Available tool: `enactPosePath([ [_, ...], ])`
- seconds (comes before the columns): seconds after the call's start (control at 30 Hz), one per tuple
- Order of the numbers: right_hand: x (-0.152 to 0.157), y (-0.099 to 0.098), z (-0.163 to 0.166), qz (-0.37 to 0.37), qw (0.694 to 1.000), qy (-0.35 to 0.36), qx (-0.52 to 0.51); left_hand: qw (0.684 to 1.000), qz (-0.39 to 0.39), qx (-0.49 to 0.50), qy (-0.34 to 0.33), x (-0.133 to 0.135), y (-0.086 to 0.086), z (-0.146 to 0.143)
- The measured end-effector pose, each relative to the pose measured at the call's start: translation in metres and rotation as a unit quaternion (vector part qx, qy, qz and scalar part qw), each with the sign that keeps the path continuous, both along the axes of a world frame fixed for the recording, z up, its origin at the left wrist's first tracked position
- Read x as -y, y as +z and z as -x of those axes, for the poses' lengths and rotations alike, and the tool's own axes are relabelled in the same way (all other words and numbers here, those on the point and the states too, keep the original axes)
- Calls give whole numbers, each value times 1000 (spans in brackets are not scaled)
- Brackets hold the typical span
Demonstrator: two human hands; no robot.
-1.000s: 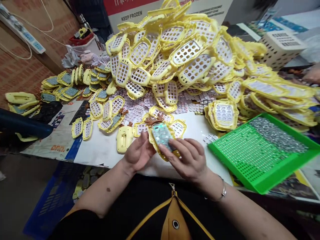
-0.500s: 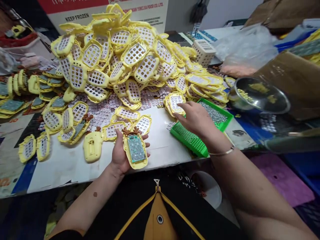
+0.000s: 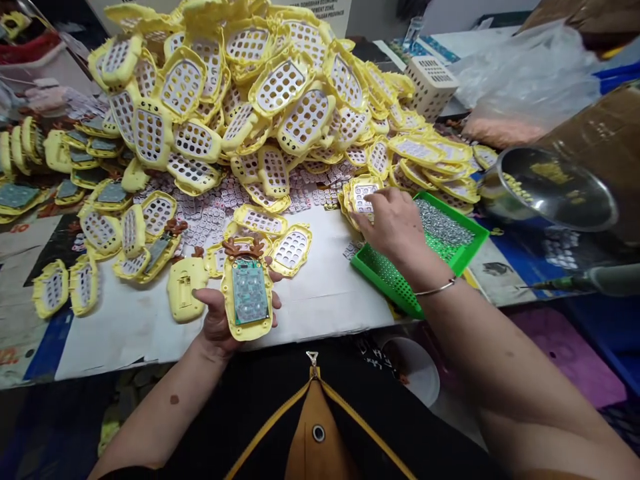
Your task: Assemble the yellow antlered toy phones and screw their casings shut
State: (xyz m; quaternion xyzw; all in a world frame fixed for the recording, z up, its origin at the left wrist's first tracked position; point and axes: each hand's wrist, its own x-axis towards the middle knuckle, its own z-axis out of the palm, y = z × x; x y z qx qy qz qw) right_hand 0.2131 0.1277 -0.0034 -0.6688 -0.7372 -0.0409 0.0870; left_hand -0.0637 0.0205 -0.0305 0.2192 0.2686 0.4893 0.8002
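My left hand (image 3: 217, 313) is closed around a yellow plastic toy-phone shell (image 3: 249, 330), held face up near the table's front edge. A green circuit board (image 3: 251, 293) lies inside it, and brown antlers (image 3: 243, 247) stick up from its top. My right hand (image 3: 395, 220) reaches over a small stack of yellow shells with white keypads (image 3: 365, 189). Its thumb and fingers are apart at the top shell's lower right edge, and the palm hides part of the stack. Beneath the right wrist is a green perforated tray (image 3: 387, 280) with small silvery screws (image 3: 445, 223).
A big heap of yellow shells (image 3: 280, 87) rises behind, with loose white keypad pieces (image 3: 210, 217) at its foot. A closed yellow shell (image 3: 187, 290) lies left of my left hand. To the right are a steel bowl (image 3: 555, 193) and an electric screwdriver (image 3: 600, 280).
My left hand has moved left with the shell and turned it more upright to my view. My right hand has moved slightly farther over the small stack. The view has shifted downward.
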Motion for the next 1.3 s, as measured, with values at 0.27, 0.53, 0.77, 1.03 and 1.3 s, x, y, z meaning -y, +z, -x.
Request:
enactPosePath([
  [0.27, 35, -17, 72, 72, 945, 314, 48, 995, -10, -23, 95, 1, 8, 8],
  [0.53, 34, -27, 86, -56, 921, 370, 110, 979, -20, -52, 194, 7, 22, 28],
  [0.77, -7, -14, 99, 0, 929, 362, 80, 981, -43, -46, 182, 12, 24, 18],
  [1.03, -28, 8, 8, 31, 992, -93, -81, 987, -25, -46, 152, 7, 14, 9],
  [1.3, -29, -1, 12, 74, 986, -136, -61, 994, -24, -13, 105, 9, 9, -2],
])
